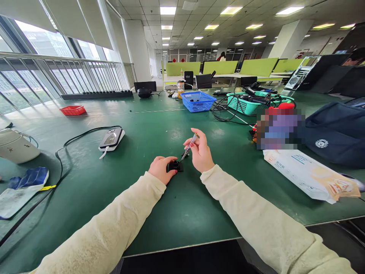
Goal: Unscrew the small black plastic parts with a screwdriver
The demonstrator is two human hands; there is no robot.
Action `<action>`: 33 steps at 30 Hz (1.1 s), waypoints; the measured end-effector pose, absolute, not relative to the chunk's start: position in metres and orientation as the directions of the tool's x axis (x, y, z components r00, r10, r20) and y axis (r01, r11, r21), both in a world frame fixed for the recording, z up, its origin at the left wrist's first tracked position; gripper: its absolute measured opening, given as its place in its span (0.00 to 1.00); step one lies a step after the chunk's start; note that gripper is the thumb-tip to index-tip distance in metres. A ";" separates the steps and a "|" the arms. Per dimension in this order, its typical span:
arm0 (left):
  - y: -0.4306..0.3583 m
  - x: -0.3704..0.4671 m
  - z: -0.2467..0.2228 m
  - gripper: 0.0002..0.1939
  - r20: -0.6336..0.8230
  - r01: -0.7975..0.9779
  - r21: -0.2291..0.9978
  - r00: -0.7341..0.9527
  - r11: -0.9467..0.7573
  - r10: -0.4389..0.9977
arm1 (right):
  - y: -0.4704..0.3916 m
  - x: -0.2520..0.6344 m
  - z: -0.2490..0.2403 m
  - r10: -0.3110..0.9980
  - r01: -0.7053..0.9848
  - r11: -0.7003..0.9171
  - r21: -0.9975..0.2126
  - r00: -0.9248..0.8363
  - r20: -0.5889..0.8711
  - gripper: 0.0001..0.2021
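My left hand (162, 168) is closed around the left side of a small black part (175, 166), pressing it to the green tabletop with thumb and fingers. Just to the right, my right hand (202, 153) grips a small screwdriver (190, 147) with a clear handle. The tool is tilted, its top leaning right and its shaft pointing down left toward the black part. Whether the tip touches the part is too small to tell. Something small and dark lies behind the screwdriver's lower end.
A phone (111, 137) on a white block sits left, with a cable. Farther back stand a red tray (72, 110), a blue basket (197, 102) and a teal basket (242, 107) with tangled cables. To the right are a white packet (302, 171) and a dark bag (339, 133).
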State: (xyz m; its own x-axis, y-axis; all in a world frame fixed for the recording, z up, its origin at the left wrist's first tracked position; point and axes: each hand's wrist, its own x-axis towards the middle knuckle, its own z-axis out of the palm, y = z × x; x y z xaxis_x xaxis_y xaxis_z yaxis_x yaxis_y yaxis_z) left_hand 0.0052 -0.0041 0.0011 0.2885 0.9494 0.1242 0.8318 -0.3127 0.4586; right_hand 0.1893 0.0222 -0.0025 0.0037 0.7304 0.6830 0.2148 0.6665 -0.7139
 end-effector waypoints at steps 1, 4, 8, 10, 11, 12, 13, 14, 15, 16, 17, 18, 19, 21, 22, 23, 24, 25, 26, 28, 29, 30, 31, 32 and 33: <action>-0.004 0.006 0.002 0.26 0.120 0.830 0.462 0.290 -0.312 0.949 | 0.023 0.189 -0.004 0.733 0.212 0.666 -0.715 -0.005 0.681 0.20; -0.005 0.006 0.003 0.27 0.107 0.827 0.472 0.289 -0.305 0.951 | 0.023 0.188 -0.004 0.749 0.227 0.653 -0.723 -0.045 0.662 0.20; -0.006 0.006 0.002 0.28 0.104 0.825 0.476 0.290 -0.303 0.951 | 0.022 0.189 -0.001 0.769 0.245 0.633 -0.735 -0.091 0.632 0.20; -0.006 0.004 0.002 0.29 0.102 0.824 0.475 0.298 -0.309 0.949 | 0.022 0.190 0.002 0.772 0.276 0.626 -0.729 -0.085 0.630 0.20; -0.006 0.004 0.002 0.29 0.101 0.823 0.475 0.302 -0.313 0.948 | 0.022 0.190 0.003 0.771 0.299 0.623 -0.723 -0.078 0.632 0.20; -0.005 0.003 0.002 0.30 0.102 0.821 0.475 0.305 -0.316 0.947 | 0.021 0.190 0.004 0.770 0.322 0.619 -0.716 -0.070 0.634 0.20; -0.005 0.003 0.002 0.30 0.103 0.819 0.477 0.307 -0.318 0.946 | 0.021 0.190 0.005 0.768 0.342 0.616 -0.710 -0.062 0.637 0.20; -0.005 0.002 0.002 0.30 0.106 0.818 0.479 0.306 -0.318 0.946 | 0.020 0.190 0.006 0.766 0.355 0.615 -0.704 -0.053 0.641 0.20; -0.005 0.002 0.002 0.30 0.107 0.817 0.481 0.305 -0.317 0.947 | 0.020 0.191 0.007 0.762 0.362 0.615 -0.700 -0.042 0.647 0.20; -0.004 0.002 0.002 0.30 0.105 0.817 0.482 0.304 -0.315 0.947 | 0.019 0.191 0.007 0.756 0.364 0.617 -0.698 -0.027 0.654 0.20; -0.004 0.002 0.003 0.30 0.102 0.818 0.482 0.302 -0.313 0.948 | 0.019 0.191 0.007 0.747 0.361 0.621 -0.695 -0.006 0.665 0.20; -0.004 0.001 0.003 0.30 0.100 0.820 0.481 0.302 -0.311 0.948 | 0.018 0.191 0.007 0.738 0.356 0.625 -0.695 0.020 0.674 0.20; -0.004 0.001 0.003 0.30 0.100 0.820 0.480 0.301 -0.311 0.948 | 0.018 0.191 0.007 0.731 0.347 0.627 -0.697 0.045 0.680 0.20; -0.003 0.001 0.002 0.30 0.110 0.819 0.482 0.297 -0.312 0.949 | 0.017 0.192 0.007 0.726 0.322 0.631 -0.706 0.076 0.683 0.20; -0.003 0.001 0.002 0.30 0.116 0.817 0.485 0.295 -0.314 0.948 | 0.016 0.192 0.006 0.726 0.309 0.634 -0.708 0.075 0.683 0.20; -0.003 0.001 0.001 0.30 0.120 0.814 0.488 0.296 -0.316 0.948 | 0.015 0.192 0.006 0.727 0.299 0.640 -0.708 0.064 0.683 0.20; -0.003 0.000 0.001 0.30 0.122 0.811 0.491 0.298 -0.319 0.947 | 0.014 0.192 0.007 0.727 0.292 0.646 -0.705 0.045 0.685 0.19; -0.003 0.000 0.001 0.31 0.121 0.808 0.494 0.302 -0.321 0.946 | 0.012 0.191 0.007 0.725 0.290 0.654 -0.698 0.024 0.689 0.19; -0.004 0.000 0.001 0.32 0.118 0.805 0.496 0.308 -0.324 0.944 | 0.011 0.190 0.007 0.720 0.292 0.664 -0.688 0.001 0.694 0.19; -0.004 -0.002 0.001 0.33 0.111 0.802 0.499 0.315 -0.327 0.943 | 0.009 0.188 0.008 0.705 0.307 0.684 -0.662 -0.043 0.708 0.18; -0.004 -0.003 0.001 0.33 0.108 0.802 0.500 0.316 -0.326 0.943 | 0.008 0.187 0.008 0.695 0.316 0.694 -0.647 -0.062 0.716 0.18; -0.004 -0.003 0.001 0.34 0.108 0.802 0.500 0.316 -0.326 0.943 | 0.008 0.186 0.009 0.687 0.324 0.703 -0.633 -0.081 0.722 0.18; -0.004 -0.004 0.001 0.34 0.111 0.803 0.499 0.315 -0.327 0.943 | 0.008 0.185 0.009 0.682 0.331 0.710 -0.622 -0.099 0.725 0.18; -0.003 -0.005 0.000 0.33 0.118 0.804 0.497 0.311 -0.327 0.943 | 0.008 0.185 0.009 0.680 0.337 0.713 -0.615 -0.116 0.724 0.18; -0.003 -0.006 0.000 0.33 0.127 0.805 0.495 0.306 -0.327 0.944 | 0.008 0.185 0.009 0.681 0.343 0.713 -0.611 -0.131 0.721 0.18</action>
State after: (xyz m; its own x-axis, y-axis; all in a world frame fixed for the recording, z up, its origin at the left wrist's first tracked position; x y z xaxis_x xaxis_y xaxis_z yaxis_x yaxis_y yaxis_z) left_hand -0.0056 -0.0027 -0.0004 0.3056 0.9436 0.1270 0.8051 -0.3273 0.4946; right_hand 0.1848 0.0080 0.0092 -0.1315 0.6806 0.7207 0.3427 0.7134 -0.6112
